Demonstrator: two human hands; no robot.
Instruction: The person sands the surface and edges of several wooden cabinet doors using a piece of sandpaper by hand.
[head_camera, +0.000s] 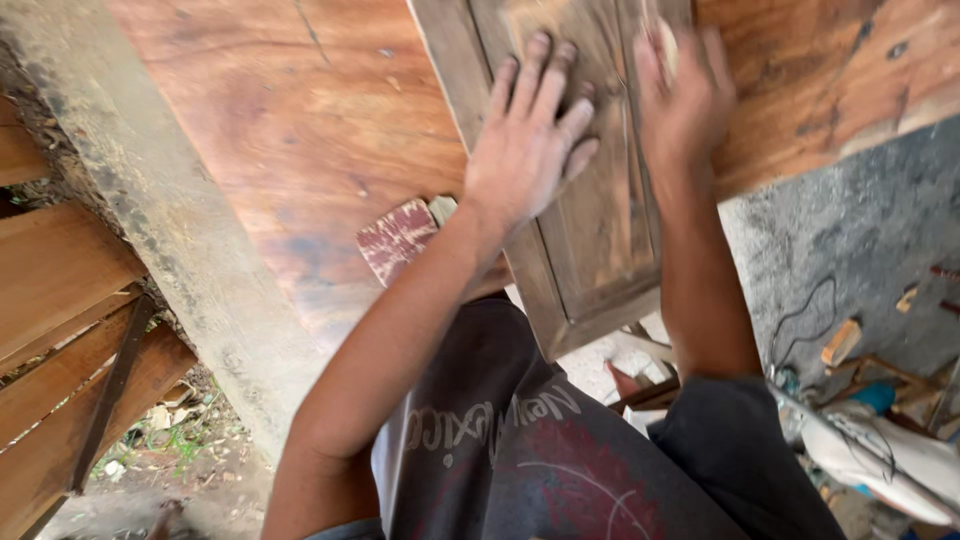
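Far left: three or four reddish wooden planks stacked edge-on, one dark metal brace across them. Beside them ran one thick slab serving as the counter, orange-brown top with a rough grey edge. One small block of folded sandpaper, red-brown with white scuffs, lay flat on the counter just beside the left forearm.

One framed wooden panel rested on the counter, near corner overhanging the edge toward the person. It looked grey-brown, dull and dusty, with a raised frame around a sunken centre field. Long axis ran away from the person, tilted slightly left at the far end.

Two hands on it. Left hand lay flat, fingers spread, pressing the panel. Right hand was blurred, fingers together, pressing a pale scrap against the panel's upper right.

Far right: grey floor, scattered wood offcuts, one thin dark cord.
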